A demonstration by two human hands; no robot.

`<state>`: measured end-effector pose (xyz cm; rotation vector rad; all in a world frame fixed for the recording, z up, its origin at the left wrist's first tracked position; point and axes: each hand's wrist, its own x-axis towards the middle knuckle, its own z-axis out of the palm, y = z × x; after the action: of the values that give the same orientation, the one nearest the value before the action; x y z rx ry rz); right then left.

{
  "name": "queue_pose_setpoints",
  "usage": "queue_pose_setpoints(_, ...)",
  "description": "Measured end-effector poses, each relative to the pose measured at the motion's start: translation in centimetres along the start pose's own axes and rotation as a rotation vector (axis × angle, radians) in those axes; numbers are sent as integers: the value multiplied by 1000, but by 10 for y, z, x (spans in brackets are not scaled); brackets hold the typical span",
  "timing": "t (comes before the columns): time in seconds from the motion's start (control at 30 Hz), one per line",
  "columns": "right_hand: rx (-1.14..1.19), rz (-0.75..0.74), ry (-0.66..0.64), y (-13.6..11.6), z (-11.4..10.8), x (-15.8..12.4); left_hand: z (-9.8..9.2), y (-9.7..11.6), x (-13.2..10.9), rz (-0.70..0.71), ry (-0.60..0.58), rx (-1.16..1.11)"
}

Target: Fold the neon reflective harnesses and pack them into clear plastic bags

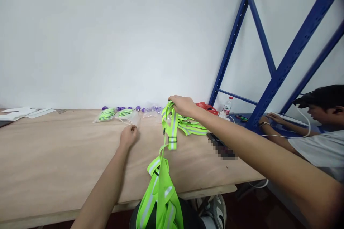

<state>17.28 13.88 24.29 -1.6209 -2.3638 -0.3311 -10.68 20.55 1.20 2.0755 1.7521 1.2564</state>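
Observation:
My right hand [182,105] is closed on a neon-green reflective strap vest [171,128] and holds it up over the wooden table [53,157]. The vest's lower part [161,196] hangs down past the table's front edge. A pile of more green straps [192,127] lies on the table just under that hand. My left hand [128,136] rests on the table with curled fingers, touching a clear plastic bag [131,118]. Bagged green straps [107,114] lie beyond it.
Small purple items [150,108] line the table's back edge. White papers [24,112] lie far left. A dark device [220,146] sits at the right edge. Another person [317,128] sits at the right by a blue metal rack [271,75], with a water bottle [228,105] and a red object [206,107].

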Motion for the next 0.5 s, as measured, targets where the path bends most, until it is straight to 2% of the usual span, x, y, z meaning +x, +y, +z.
queue_pose_setpoints(0.07,-1,78,169,12,4,7,2,-1,2,11,2,-70)
queue_pose_setpoints(0.13,79,130,362,24,-6,21,3,-2,3,29,-3,-84)
queue_pose_setpoints(0.23,227,137,626,37,-41,47,4,-1,4,27,0,-76)
queue_pose_setpoints(0.37,323,157,863,38,-93,69,3,2,5,5,-16,-49)
queue_pose_setpoints(0.4,347,141,900,37,-102,72,3,3,5,-11,-29,-22)
queue_pose_setpoints(0.43,404,105,879,34,-109,74,2,4,6,-33,-39,10)
queue_pose_setpoints(0.5,555,34,704,28,-114,75,2,3,6,-92,-44,72)
